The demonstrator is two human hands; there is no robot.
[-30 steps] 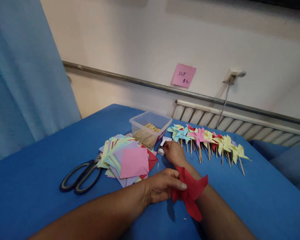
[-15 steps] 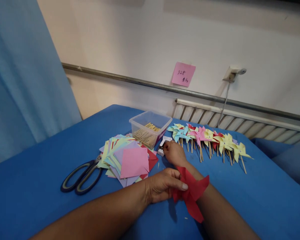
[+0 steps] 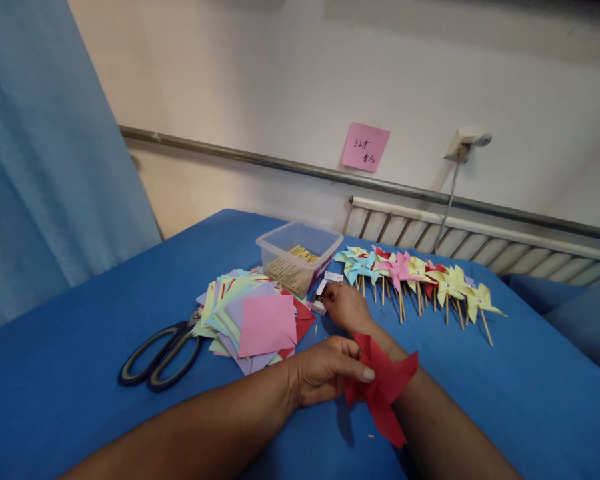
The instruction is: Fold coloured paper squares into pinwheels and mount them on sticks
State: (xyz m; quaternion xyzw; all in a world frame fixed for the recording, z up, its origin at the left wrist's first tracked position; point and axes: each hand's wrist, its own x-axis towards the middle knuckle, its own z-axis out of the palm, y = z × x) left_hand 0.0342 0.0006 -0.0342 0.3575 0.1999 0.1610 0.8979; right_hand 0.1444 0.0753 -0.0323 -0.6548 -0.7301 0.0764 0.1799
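Note:
A folded red paper pinwheel (image 3: 387, 383) is pinched at its centre by my left hand (image 3: 327, 373), thumb on the front; its blades hang over my right forearm. My right hand (image 3: 349, 308) reaches past it to a small white box (image 3: 319, 307) with an open flap. Its fingertips are bent together at the box's opening, and what is between them, if anything, is hidden. Left of the hands lies a fanned pile of coloured paper squares (image 3: 267, 323), a pink one on top.
Scissors (image 3: 163, 353) lie left of the paper, blades under it. Behind stands a clear plastic tub (image 3: 300, 235) of wooden sticks (image 3: 290, 270). Several finished pinwheels (image 3: 450, 283) lie in a row at the right. A blue cloth (image 3: 105, 313) covers the table.
The view has shifted very slightly. My right fingers have moved a little at the white box, while my left hand keeps the red pinwheel in the same place.

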